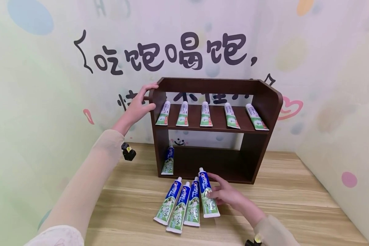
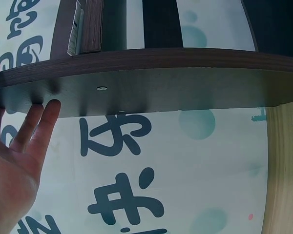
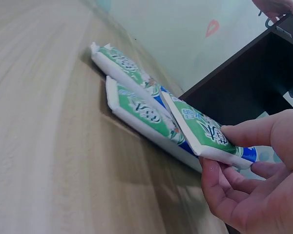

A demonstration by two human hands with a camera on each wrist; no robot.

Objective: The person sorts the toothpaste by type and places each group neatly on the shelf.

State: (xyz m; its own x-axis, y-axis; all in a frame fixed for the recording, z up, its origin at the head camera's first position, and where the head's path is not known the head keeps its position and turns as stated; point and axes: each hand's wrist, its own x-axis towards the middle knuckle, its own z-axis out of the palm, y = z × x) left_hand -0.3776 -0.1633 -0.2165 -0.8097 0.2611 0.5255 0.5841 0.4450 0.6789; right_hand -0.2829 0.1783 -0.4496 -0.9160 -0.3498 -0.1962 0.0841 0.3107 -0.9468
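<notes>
My right hand [image 1: 226, 193] pinches a blue and green toothpaste tube [image 1: 209, 201], thumb on its printed face and fingers beneath, in the right wrist view. The tube is tilted, cap towards the shelf, just right of several like tubes [image 1: 177, 217] lying fanned on the table. My left hand [image 1: 139, 107] grips the upper left side of a dark brown two-tier shelf [image 1: 203, 130]. In the left wrist view its fingers [image 2: 44, 126] lie against the outer face of the side panel [image 2: 161, 87]. One blue and green tube [image 1: 168, 161] leans at the left end of the lower tier.
Several white and green tubes [image 1: 206, 114] stand spaced in a row on the upper tier. The shelf stands on a wood-grain table [image 1: 135, 205] against a wall [image 1: 178, 20] with large black lettering. Side walls close in at left and right.
</notes>
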